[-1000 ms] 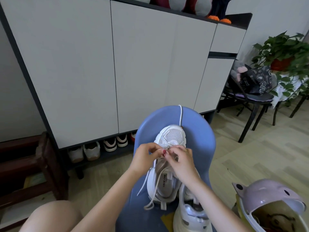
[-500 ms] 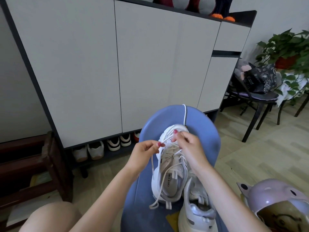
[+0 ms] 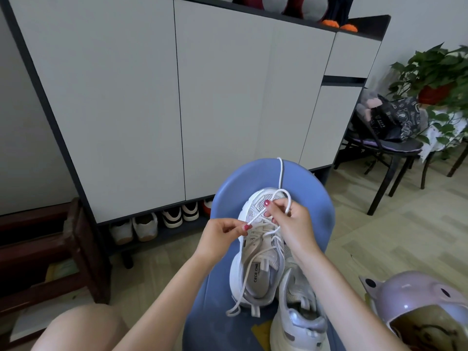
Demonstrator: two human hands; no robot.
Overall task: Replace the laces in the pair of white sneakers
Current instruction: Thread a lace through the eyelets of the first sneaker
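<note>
Early on, I judge: both hands, left (image 3: 222,235) and right (image 3: 286,219), pinch the lace (image 3: 255,217) at the first sneaker's (image 3: 255,249) toe; the second sneaker (image 3: 298,315) waits.

Both bare forearms reach forward, converging. The left hand (image 3: 222,233) is curled, thumb and forefinger closed in a pinching grip. The right hand (image 3: 291,219) sits slightly farther forward and higher, fingers bent, fingertips (image 3: 267,203) pinched together.
</note>
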